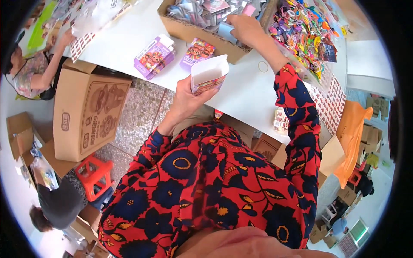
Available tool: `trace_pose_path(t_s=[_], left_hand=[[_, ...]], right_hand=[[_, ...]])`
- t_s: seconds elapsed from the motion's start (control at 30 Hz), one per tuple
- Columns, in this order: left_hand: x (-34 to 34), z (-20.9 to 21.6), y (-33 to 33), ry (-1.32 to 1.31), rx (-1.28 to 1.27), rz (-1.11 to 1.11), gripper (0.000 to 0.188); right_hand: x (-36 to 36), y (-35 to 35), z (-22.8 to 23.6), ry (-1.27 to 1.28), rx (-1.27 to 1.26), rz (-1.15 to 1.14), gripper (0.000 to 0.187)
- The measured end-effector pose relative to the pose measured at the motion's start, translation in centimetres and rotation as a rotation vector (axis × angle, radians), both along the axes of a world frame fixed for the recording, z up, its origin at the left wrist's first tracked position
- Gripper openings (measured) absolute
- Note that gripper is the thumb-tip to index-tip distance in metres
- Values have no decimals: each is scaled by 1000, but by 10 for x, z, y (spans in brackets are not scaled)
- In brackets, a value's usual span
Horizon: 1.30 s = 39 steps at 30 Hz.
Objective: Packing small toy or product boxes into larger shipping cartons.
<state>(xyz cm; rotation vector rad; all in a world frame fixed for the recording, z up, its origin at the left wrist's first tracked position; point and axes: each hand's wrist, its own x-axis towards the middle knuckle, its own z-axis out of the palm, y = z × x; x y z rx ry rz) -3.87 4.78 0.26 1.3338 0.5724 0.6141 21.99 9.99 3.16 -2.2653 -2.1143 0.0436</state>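
Note:
My left hand is wrapped round a small open carton, its white inside facing up and its printed side lower down. My right hand reaches into a shallow cardboard box filled with flat packets. Its fingers curl onto a pale blue packet near that box's front wall. On the white table, left of the held carton, lie a purple printed carton with its flap up and another purple carton.
Colourful small figure charms are heaped at the right in clear plastic. A thin rubber band lies on the table. Printed sheets hang over the right edge. A large cardboard box and a red stool stand left; another person's hand works there.

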Motion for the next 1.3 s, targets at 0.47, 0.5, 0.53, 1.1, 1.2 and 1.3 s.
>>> trace_pose_path(t_s=[0.47,0.5,0.53,1.1,1.2,1.3], left_hand=[[13,8,-13,-14,-63,-57,42],[15,11,-14,-17,-61,-87,43],[16,13,-16,-10,-55,-99,43],[33,20,-26,-63,-123,-223,33],[32,26,-28,-45,-136,-218,34],[30,22,-26,-48,-142,-200,35]], right_hand=[[-37,-138,124,890,323,95,17],[-41,-141,123,893,334,84,17],[-47,-142,122,762,353,108,16],[-58,-164,79,398,657,240,31],[-47,-168,79,483,595,201,27],[-7,-162,69,452,658,160,22]])
